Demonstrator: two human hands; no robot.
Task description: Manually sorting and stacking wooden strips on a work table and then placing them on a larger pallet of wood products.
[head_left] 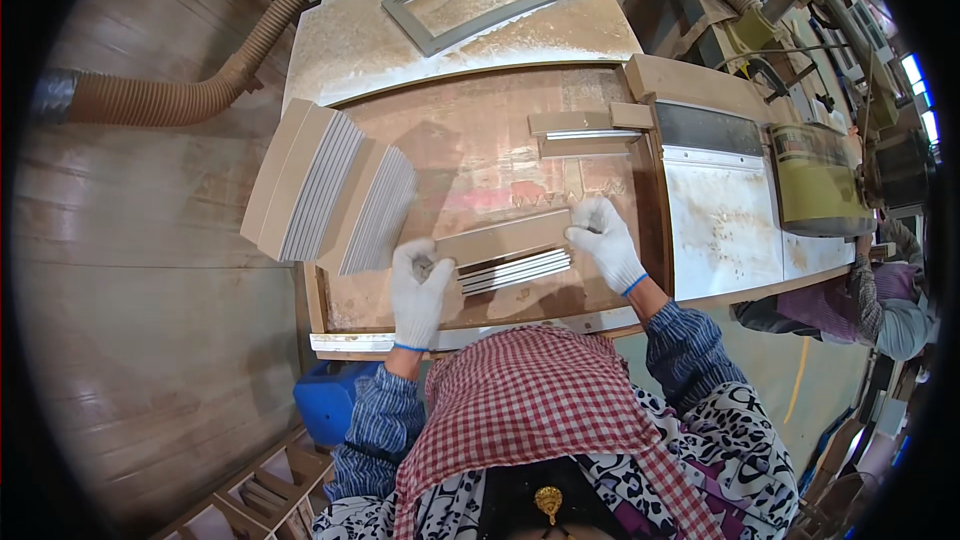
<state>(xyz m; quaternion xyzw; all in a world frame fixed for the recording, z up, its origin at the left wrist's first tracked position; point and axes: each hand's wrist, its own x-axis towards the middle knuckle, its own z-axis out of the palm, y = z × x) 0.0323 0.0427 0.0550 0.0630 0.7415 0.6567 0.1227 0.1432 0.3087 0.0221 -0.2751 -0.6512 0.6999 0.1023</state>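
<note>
Both my hands wear white gloves with blue cuffs. My left hand (417, 290) is closed on the left end of a flat brown fibreboard strip (505, 238). At the strip's right end my right hand (606, 243) pinches it between thumb and fingers. The strip lies nearly level, its right end slightly farther off. Just on the near side of it, and partly under it, is a small stack of strips with white edges (515, 273); whether the held strip touches that stack, I cannot tell.
Two tall leaning piles of similar strips (320, 185) stand at the left of the wooden worktable (400, 310). A few pieces (585, 130) lie at back right. Beyond are a grey frame (430, 38) and a ribbed hose (170, 100). A yellow-green machine (822, 180) and another person (850, 305) are rightward.
</note>
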